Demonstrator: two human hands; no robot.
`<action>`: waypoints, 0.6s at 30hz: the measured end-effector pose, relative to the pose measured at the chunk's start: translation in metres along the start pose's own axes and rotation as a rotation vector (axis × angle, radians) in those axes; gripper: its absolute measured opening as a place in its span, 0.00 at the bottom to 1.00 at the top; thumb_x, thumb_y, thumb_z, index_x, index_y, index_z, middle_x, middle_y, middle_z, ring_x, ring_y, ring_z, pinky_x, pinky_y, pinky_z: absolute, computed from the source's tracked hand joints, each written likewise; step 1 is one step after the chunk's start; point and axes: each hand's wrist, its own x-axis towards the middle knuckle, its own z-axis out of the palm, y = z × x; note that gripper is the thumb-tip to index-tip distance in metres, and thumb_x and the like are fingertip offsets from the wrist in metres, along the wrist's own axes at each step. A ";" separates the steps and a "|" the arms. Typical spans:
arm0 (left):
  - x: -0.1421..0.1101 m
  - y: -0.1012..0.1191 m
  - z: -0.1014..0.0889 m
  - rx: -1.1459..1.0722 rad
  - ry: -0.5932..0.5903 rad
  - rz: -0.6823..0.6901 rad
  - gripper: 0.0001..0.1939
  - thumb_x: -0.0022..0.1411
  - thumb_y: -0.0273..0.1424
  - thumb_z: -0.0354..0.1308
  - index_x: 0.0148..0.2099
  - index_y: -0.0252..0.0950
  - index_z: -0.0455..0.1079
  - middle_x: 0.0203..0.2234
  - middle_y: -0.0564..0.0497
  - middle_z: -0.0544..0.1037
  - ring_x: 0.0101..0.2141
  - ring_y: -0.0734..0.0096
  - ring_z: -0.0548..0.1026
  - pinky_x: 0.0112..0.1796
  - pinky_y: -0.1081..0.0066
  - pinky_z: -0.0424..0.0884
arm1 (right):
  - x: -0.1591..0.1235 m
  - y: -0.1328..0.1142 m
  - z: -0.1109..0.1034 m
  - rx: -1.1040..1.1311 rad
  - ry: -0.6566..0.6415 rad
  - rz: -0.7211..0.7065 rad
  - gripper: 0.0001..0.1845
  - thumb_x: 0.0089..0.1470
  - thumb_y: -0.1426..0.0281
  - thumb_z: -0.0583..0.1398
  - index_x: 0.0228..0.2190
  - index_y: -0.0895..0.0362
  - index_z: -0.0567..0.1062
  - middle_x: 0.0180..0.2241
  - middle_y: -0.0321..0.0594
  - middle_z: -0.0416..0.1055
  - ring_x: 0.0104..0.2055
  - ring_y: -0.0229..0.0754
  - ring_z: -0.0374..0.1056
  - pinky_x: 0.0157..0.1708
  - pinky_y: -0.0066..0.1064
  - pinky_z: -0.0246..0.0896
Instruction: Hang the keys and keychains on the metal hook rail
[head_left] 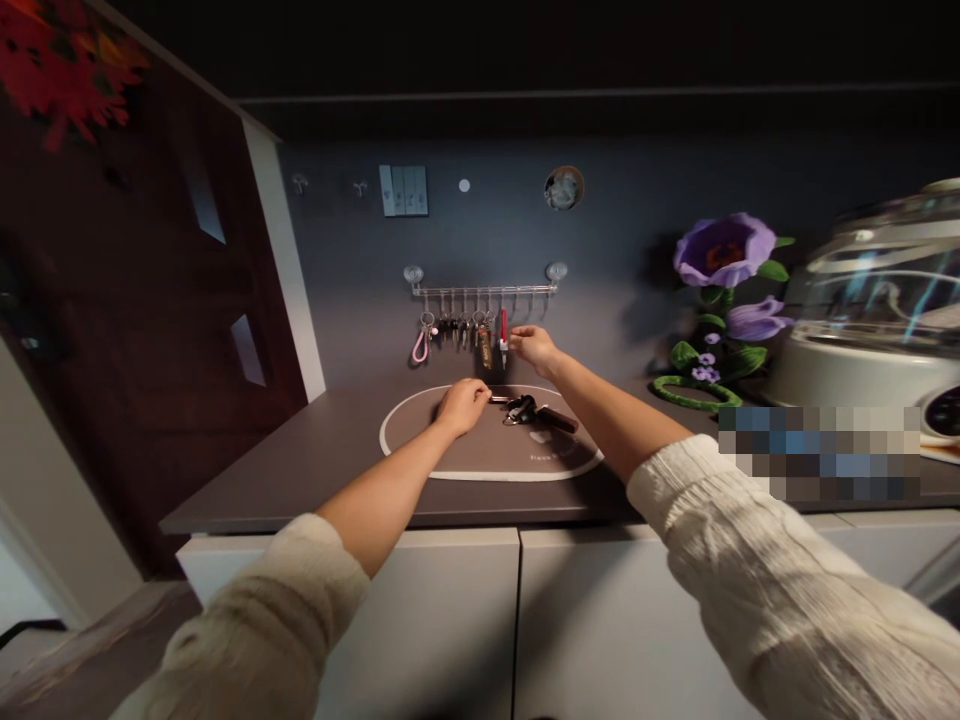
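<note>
My right hand point(534, 350) is up by the wall, its thumb and fingers pinched at the side of a key with a red strap point(503, 335), which hangs under the hook rail point(487, 291). Lower down, over the oval mat point(420, 455), my left hand point(463, 407) has its fingers curled together. At its fingertips is a slim shiny metal piece point(501, 399), apparently a key. Just right of that lies a bunch of dark keys point(521, 409) with a brown fob point(559, 419). More keys point(464, 332), a pink loop point(421, 346) and a brown tag point(485, 347) hang left of the red strap.
Purple felt flowers point(726, 255) with a green ring base point(697, 398) stand right of my right arm. Beyond them is a white appliance point(832, 370) with a clear top. A dark door point(142, 330) is at the left. White cabinet fronts point(420, 620) lie below the counter point(277, 480).
</note>
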 end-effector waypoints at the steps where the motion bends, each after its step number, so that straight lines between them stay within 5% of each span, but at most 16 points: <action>1: 0.000 0.000 -0.001 -0.001 0.001 0.000 0.10 0.57 0.30 0.50 0.34 0.34 0.73 0.30 0.48 0.75 0.33 0.70 0.70 0.36 0.72 0.64 | -0.003 -0.001 0.000 0.010 0.015 0.008 0.08 0.45 0.83 0.54 0.21 0.60 0.64 0.18 0.31 0.61 0.20 0.27 0.56 0.23 0.20 0.51; 5: -0.002 0.003 -0.003 -0.002 -0.007 0.012 0.09 0.57 0.29 0.50 0.33 0.35 0.72 0.29 0.49 0.75 0.32 0.71 0.69 0.36 0.72 0.64 | -0.014 -0.002 -0.003 0.035 0.046 0.043 0.07 0.46 0.82 0.55 0.26 0.59 0.66 0.21 0.32 0.64 0.21 0.28 0.59 0.25 0.21 0.54; 12: -0.003 0.006 -0.006 -0.010 -0.020 0.054 0.08 0.57 0.27 0.51 0.33 0.35 0.72 0.29 0.49 0.75 0.33 0.70 0.70 0.37 0.72 0.64 | -0.041 0.008 -0.015 -0.057 -0.116 -0.006 0.05 0.45 0.80 0.57 0.23 0.61 0.69 0.19 0.33 0.64 0.20 0.28 0.57 0.23 0.21 0.52; 18: -0.005 0.010 -0.007 0.002 -0.033 0.071 0.08 0.57 0.28 0.51 0.34 0.35 0.72 0.30 0.49 0.74 0.33 0.70 0.69 0.37 0.72 0.64 | -0.061 0.024 -0.031 -0.505 -0.149 -0.182 0.02 0.45 0.77 0.59 0.24 0.60 0.72 0.20 0.33 0.67 0.23 0.30 0.58 0.27 0.22 0.52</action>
